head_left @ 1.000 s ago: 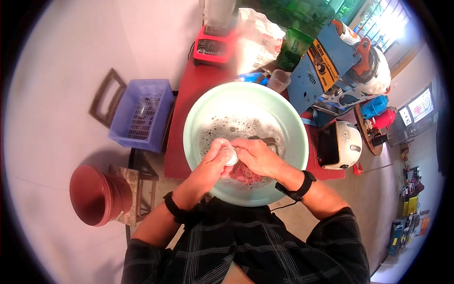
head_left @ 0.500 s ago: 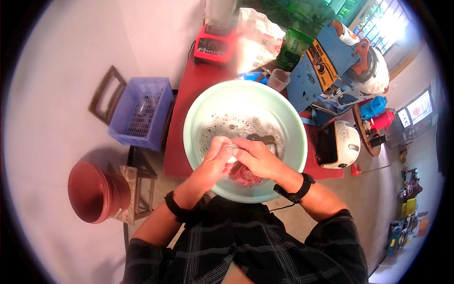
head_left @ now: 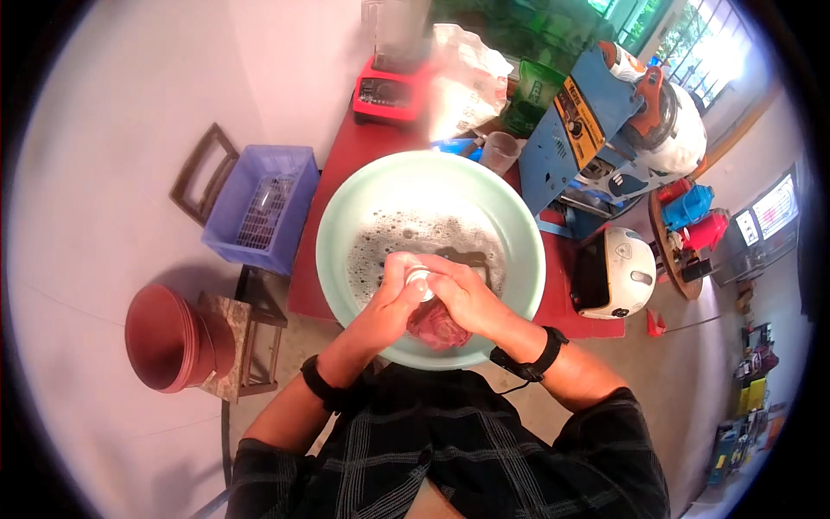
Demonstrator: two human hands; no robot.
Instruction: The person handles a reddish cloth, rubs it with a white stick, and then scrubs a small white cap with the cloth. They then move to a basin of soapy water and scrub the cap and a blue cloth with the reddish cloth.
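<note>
Over a pale green basin [head_left: 538, 251] of foamy water, my hands are close together, fingers curled around a small round whitish piece [head_left: 418, 275] with a shiny rim. Its exact kind is hard to make out. My left hand [head_left: 391, 298] grips it from the left. My right hand [head_left: 467, 298] is closed against its right side, with the fingertips partly hidden. Right below the hands a wet reddish-pink cloth [head_left: 439, 327] shows near the basin's front side; whether any of it is gripped cannot be told. Dark shapes [head_left: 471, 258] lie in the suds beyond my right hand.
The basin stands on a red table [head_left: 316, 281]. Behind it are a red blender base [head_left: 386, 93], a clear plastic cup [head_left: 500, 153] and a blue machine [head_left: 562, 130]. A white helmet [head_left: 624, 272] sits to the right. At left are a purple crate [head_left: 298, 203] and a reddish bucket [head_left: 160, 337].
The basin and table appear shifted slightly left in view. The reddish cloth now shows larger beneath my hands, which stay closed together around the small round piece.
</note>
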